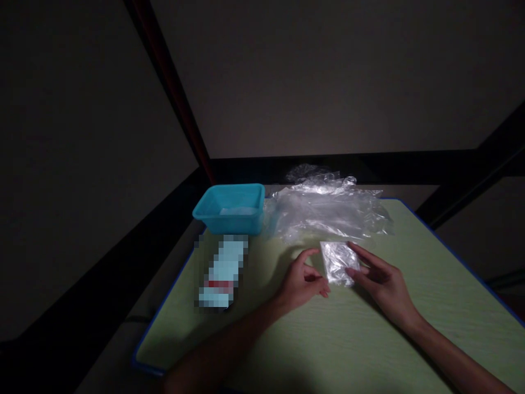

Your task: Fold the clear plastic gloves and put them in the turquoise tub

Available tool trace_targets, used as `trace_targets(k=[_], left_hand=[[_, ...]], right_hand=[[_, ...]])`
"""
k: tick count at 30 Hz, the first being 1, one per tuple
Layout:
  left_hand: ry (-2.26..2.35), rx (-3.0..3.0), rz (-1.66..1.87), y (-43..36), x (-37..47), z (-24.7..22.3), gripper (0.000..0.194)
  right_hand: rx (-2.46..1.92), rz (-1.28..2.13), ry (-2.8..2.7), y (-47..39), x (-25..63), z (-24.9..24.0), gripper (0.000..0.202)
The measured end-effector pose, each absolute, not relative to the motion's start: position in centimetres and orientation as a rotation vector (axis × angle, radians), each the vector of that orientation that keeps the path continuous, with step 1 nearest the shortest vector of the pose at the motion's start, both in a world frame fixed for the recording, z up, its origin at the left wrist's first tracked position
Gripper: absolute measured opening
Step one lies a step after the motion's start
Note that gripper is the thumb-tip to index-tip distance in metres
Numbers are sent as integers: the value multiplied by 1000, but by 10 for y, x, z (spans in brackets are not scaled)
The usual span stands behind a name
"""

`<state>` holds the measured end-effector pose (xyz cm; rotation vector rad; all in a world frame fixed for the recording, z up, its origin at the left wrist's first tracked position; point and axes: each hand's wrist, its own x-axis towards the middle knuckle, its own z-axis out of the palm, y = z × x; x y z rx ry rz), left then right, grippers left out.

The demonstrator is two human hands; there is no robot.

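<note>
A small square packet in shiny clear plastic (337,261) is held up over the table in front of me. My right hand (385,287) grips its right side, with the thumb across the front and the fingers along the top right edge. Just off the packet's left edge is my left hand (301,279), its thumb and fingers apart and curved toward it; I cannot tell whether a fingertip touches. Behind both hands lies a loose pile of clear plastic bags (328,210), crumpled and glossy.
A turquoise plastic basin (235,224) stands at the back left of the light green table (414,262), with something pale inside. In front of it lies a blurred-out phone-like object (225,268). The table has a blue rim; walls rise behind and to the left.
</note>
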<state>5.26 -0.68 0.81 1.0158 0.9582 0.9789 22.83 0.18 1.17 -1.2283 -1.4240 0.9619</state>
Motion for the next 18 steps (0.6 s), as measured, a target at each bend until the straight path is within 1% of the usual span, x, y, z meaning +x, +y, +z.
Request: trace_targets(k=[3, 9, 12, 15, 18], left_hand=[[965, 1004, 989, -3, 50, 12, 62], [984, 1004, 1103, 9, 35, 30, 37], [1016, 979, 1199, 14, 24, 40, 30], [1070, 912, 1343, 20, 11, 45, 28], [1121, 815, 1485, 27, -4, 47, 36]], right_hand=[[-1223, 977, -1433, 2, 228, 12, 57], [-1234, 1052, -1453, 0, 225, 17, 54], [-1246, 1101, -1457, -1, 224, 20, 50], [-1228, 1131, -1444, -1, 222, 21, 43], [-1222, 1149, -1455, -1, 220, 22, 39]])
